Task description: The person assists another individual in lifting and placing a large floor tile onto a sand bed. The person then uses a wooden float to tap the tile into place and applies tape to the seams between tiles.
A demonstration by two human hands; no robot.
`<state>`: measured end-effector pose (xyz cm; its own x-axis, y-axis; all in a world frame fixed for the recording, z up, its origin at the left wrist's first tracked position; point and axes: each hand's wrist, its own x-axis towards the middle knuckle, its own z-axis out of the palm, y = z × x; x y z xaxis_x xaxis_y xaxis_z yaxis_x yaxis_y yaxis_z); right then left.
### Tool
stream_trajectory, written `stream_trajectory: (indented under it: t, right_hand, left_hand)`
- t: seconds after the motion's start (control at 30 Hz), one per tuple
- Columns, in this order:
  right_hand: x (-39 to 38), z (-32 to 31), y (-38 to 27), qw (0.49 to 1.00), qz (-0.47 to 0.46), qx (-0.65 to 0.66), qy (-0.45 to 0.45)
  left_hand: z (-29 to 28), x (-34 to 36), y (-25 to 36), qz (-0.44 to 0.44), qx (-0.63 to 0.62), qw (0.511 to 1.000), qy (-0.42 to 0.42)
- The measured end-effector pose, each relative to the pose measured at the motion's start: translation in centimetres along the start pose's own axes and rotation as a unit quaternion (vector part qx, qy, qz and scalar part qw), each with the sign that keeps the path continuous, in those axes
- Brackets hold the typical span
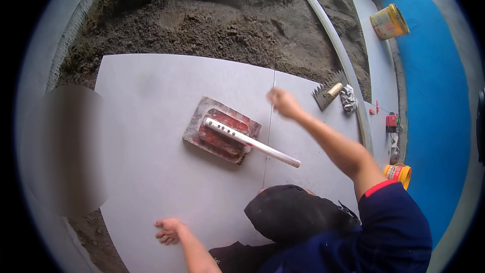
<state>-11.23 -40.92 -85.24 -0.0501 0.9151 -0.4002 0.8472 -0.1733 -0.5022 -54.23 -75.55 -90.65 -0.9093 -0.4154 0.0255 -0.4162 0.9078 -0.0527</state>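
Note:
Over the joint between two large pale floor tiles (151,96), my right hand (284,103) is held with its fingers drawn together. It is slightly blurred, and anything between the fingertips is too small to make out. My left hand (170,230) is down at the near left of the larger tile, fingers apart and holding nothing. Between my hands lies a flat rectangular tool with a grey base and red middle (222,134). Its silver tube handle (273,154), with a row of holes, reaches across the joint. My dark-clad knee (298,212) rests over the tiles.
Loose dark mortar (202,25) spreads beyond the tiles. At right lie a notched trowel (331,93), a crumpled white wad (348,99) and a long metal straightedge (338,45). Farther right are a red box-shaped device (392,122), two yellow buckets (388,23) and a blue floor strip (429,71).

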Motion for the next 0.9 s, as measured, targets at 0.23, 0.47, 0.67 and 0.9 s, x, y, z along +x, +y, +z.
stream_trajectory:
  t: [0.23, 0.47, 0.67, 0.9]
  right_hand:
    - [9.4, -3.1, 5.3, 0.993, 0.046, 0.033, 0.102]
    - [11.1, -3.5, 5.9, 0.996, 0.038, 0.042, 0.063]
    - [11.1, -3.8, 5.4, 0.995, -0.062, -0.043, 0.057]
    - [7.2, -3.1, -0.5, 0.972, -0.213, 0.002, 0.102]
  left_hand:
    - [1.4, 0.8, -0.5, 0.005, -0.006, 1.000, 0.014]
    - [3.7, 1.1, -1.0, 0.015, -0.020, 1.000, 0.015]
    - [6.3, 4.9, -3.0, 0.081, -0.008, 0.996, 0.027]
    - [1.6, 4.5, -11.3, 0.380, -0.088, 0.887, -0.246]
